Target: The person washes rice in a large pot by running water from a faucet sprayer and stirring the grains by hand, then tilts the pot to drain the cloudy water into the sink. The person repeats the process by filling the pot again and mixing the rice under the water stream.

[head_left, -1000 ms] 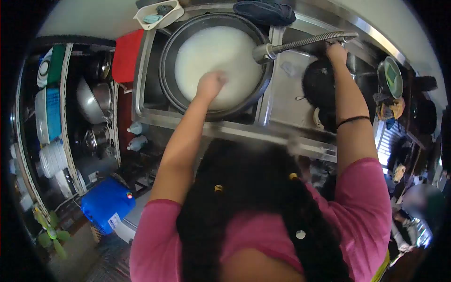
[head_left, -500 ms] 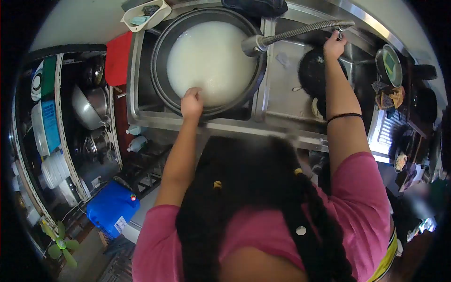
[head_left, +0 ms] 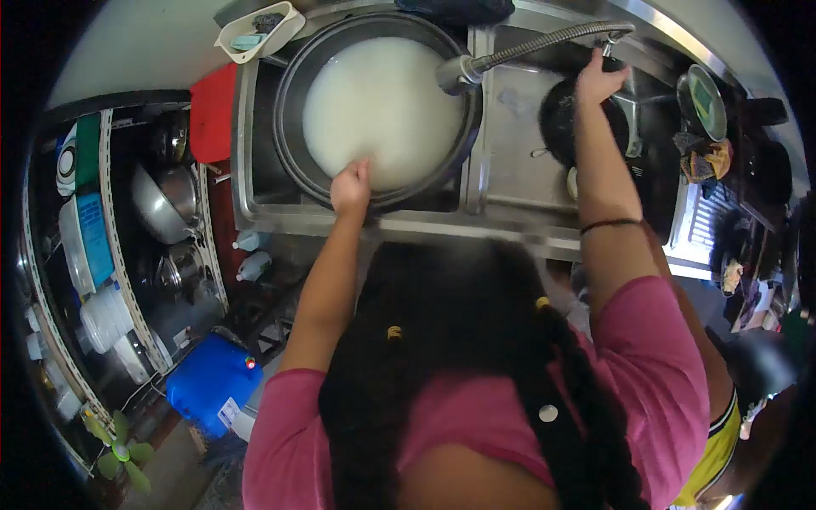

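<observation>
A big dark round pot (head_left: 282,110) sits in the left sink basin, holding cloudy whitish liquid (head_left: 382,102). My left hand (head_left: 350,185) is at the pot's near rim, with its fingertips at or in the liquid; their shape is hidden. A flexible metal faucet (head_left: 544,53) arches leftward, its spray head (head_left: 459,75) over the pot's right side. At the faucet's base, behind the right basin, my right hand (head_left: 600,83) has its fingers and thumb around the tap handle (head_left: 612,63).
A black pan (head_left: 565,119) lies in the right basin. A white caddy (head_left: 285,32) with a sponge stands at the back left. Metal pots (head_left: 161,204) and white containers (head_left: 109,316) fill the left shelves. A blue jug (head_left: 212,382) is on the lower left; a green-tinted bowl (head_left: 705,102) is at right.
My right hand has shifted slightly left at the tap, its thumb spread more. My left hand has moved slightly right and turned at the pot's near rim. The view has tilted a little.
</observation>
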`<move>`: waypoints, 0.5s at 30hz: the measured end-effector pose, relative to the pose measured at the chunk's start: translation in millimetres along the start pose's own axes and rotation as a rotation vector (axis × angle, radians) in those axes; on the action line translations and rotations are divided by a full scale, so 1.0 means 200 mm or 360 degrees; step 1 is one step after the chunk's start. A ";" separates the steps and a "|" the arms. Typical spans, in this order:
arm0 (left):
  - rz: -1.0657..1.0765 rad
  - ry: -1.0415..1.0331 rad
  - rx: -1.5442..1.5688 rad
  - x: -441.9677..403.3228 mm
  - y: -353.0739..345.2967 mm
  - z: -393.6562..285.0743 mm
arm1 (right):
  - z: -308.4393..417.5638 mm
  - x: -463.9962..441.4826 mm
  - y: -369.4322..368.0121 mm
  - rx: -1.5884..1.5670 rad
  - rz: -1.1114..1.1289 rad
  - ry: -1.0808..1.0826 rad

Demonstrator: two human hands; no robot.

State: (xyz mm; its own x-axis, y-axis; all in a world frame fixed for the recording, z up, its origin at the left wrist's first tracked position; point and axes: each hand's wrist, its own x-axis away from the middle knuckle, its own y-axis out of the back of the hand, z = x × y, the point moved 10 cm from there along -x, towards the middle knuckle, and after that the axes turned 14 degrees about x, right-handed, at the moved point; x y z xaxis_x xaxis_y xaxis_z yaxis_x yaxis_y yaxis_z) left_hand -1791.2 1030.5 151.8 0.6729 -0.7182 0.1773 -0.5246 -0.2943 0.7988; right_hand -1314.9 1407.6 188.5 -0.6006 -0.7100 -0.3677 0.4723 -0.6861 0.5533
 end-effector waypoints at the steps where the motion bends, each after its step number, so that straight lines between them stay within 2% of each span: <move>1: 0.0005 -0.0011 0.0014 0.00 0.00 0.00 | 0.07 0.11 0.05 -0.0231 0.0019 0.0025; 2: 0.0033 0.0001 0.0037 0.00 -0.01 0.02 | 0.12 0.22 -0.01 -0.0604 0.0135 0.0182; 3: 0.0058 0.0010 0.0059 -0.01 -0.01 0.03 | 0.26 0.43 -0.01 -0.0686 0.0741 -0.0116; 4: 0.0062 -0.0007 0.0068 -0.02 -0.01 0.03 | 0.39 0.66 -0.06 -0.1124 0.1247 -0.0234; 6: 0.0110 -0.0070 0.0117 -0.01 -0.02 0.03 | 0.81 1.00 0.12 -0.1564 0.1834 0.0007; 7: 0.0130 -0.0092 0.0120 -0.01 -0.02 0.02 | 0.88 1.04 0.19 -0.1554 0.1804 0.0005; 9: 0.0218 -0.0147 0.0214 0.01 -0.02 -0.01 | 0.91 1.17 0.24 -0.1862 0.2063 -0.0584; 10: 0.0259 -0.0182 0.0223 0.02 -0.02 -0.02 | 0.82 1.16 0.22 -0.1694 0.2009 -0.0372; 11: 0.0301 -0.0212 0.0317 0.03 -0.01 -0.04 | 0.73 1.13 0.26 -0.1678 0.1953 -0.0366; 13: 0.0365 -0.0259 0.0429 0.00 -0.02 -0.04 | 0.56 1.03 0.40 -0.0838 0.1710 0.0223; 15: 0.0442 -0.0254 0.0471 -0.05 -0.09 0.06 | 0.12 0.95 0.47 -0.0244 0.1506 0.0147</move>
State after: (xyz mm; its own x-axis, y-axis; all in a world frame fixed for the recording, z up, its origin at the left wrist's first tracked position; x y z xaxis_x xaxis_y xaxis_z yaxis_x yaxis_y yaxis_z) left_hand -1794.5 1035.1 130.0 0.4084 -0.8772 0.2524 -0.8168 -0.2277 0.5301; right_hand -1400.2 1211.7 189.3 0.1229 -0.9852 0.1196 0.8182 0.1688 0.5495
